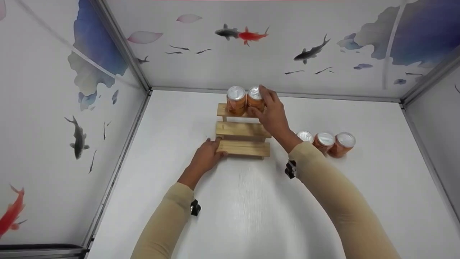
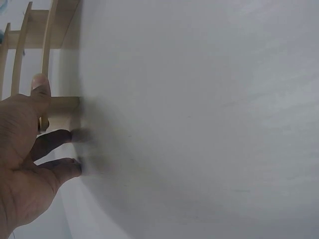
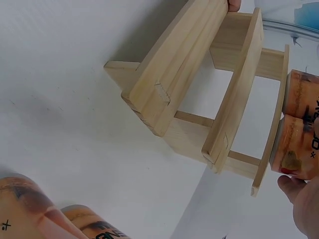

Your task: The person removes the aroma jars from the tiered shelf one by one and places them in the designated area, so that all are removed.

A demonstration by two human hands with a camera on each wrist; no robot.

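A three-step wooden rack (image 1: 243, 148) stands on the white table. My left hand (image 1: 205, 157) grips the left end of its lowest step; in the left wrist view the thumb (image 2: 41, 85) lies over the board and a fingertip shows under it. Two orange cans with silver lids stand side by side on the top step. My right hand (image 1: 275, 116) holds the right can (image 1: 254, 94) between thumb and fingers. Beside it is the left can (image 1: 236, 101), close against it. In the right wrist view, the held can (image 3: 293, 149) has its base at the top board.
Three more orange cans stand in a row on the table right of the rack: a near one (image 1: 304, 136) partly behind my right forearm, a middle can (image 1: 325, 139) and an outer can (image 1: 343, 144). A printed back wall (image 1: 251, 68) rises close behind the rack.
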